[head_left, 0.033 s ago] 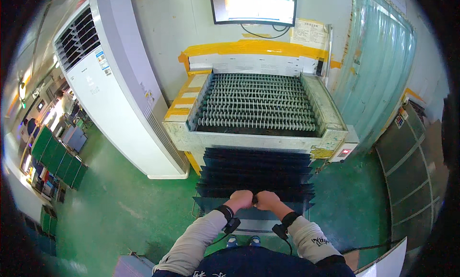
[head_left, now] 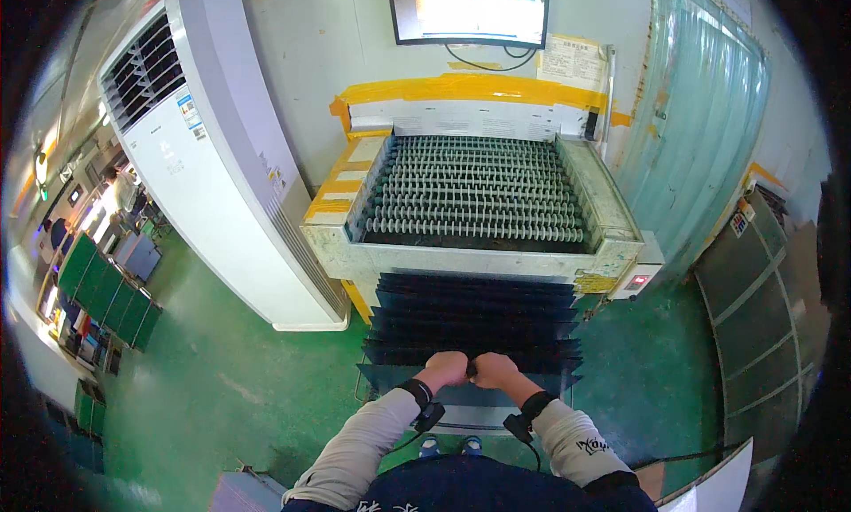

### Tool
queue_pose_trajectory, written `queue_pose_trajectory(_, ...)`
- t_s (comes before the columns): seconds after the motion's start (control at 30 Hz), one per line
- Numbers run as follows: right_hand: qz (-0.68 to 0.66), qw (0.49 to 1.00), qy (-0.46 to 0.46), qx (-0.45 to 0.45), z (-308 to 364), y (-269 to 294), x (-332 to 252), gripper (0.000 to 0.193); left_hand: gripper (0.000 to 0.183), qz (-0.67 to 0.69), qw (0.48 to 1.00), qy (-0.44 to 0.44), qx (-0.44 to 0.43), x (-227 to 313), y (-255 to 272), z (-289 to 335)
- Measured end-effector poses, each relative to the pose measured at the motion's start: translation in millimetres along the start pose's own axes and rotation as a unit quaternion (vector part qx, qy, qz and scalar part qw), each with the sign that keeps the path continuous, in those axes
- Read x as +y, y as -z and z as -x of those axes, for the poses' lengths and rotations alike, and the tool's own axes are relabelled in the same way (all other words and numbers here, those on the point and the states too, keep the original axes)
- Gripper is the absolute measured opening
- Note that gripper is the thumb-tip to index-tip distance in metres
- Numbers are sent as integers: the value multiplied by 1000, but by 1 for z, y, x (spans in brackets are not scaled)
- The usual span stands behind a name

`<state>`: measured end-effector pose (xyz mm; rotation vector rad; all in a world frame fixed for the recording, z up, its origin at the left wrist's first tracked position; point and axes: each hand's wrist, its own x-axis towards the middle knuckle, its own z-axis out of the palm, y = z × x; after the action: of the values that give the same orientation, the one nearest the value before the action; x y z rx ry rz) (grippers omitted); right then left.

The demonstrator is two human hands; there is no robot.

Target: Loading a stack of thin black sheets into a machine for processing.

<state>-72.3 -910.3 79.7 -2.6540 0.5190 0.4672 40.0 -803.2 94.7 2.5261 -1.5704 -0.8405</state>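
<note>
My left hand (head_left: 446, 368) and my right hand (head_left: 496, 370) meet in front of me, both with curled fingers. Between them a small dark piece shows, too little of it to name. Just under and beyond the hands stands a row of thin dark panels (head_left: 470, 321), upright in a rack; whether my fingers touch them I cannot tell. Black bands with small boxes and cables circle both wrists. Past the panels is a metal conveyor machine (head_left: 470, 262), its bed lined with rows of disc rollers (head_left: 474, 188).
A tall white air conditioner (head_left: 222, 157) stands at the left. A control box with a red light (head_left: 636, 282) juts from the machine's right side. Above hangs a screen (head_left: 470, 11). Strip curtains (head_left: 696, 113) and dark framed boards (head_left: 762, 326) are at the right. People work far left.
</note>
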Motion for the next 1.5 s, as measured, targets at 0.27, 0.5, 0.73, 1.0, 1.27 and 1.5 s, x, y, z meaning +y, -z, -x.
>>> queue_pose_trajectory(0.27,15,1000,-6,-8,-2,0,1,43,26,-17,1000,-6,-13,3,10,8)
queue_pose_trajectory(0.5,23,1000,-6,-4,-1,1,-1,41,24,-13,1000,6,-25,3,8,4)
queue_pose_trajectory(0.73,25,1000,-11,-9,1,4,-3,39,25,-19,1000,-5,-15,2,8,5)
queue_pose_trajectory(1.0,15,1000,-11,-5,-1,2,-2,39,26,-22,999,-20,-15,-3,2,0)
queue_pose_trajectory(1.27,7,1000,-18,-2,1,4,-3,37,25,-16,1000,0,-16,4,10,7)
queue_pose_trajectory(1.5,11,1000,-15,-9,1,3,-2,38,25,-21,999,-5,-23,4,9,6)
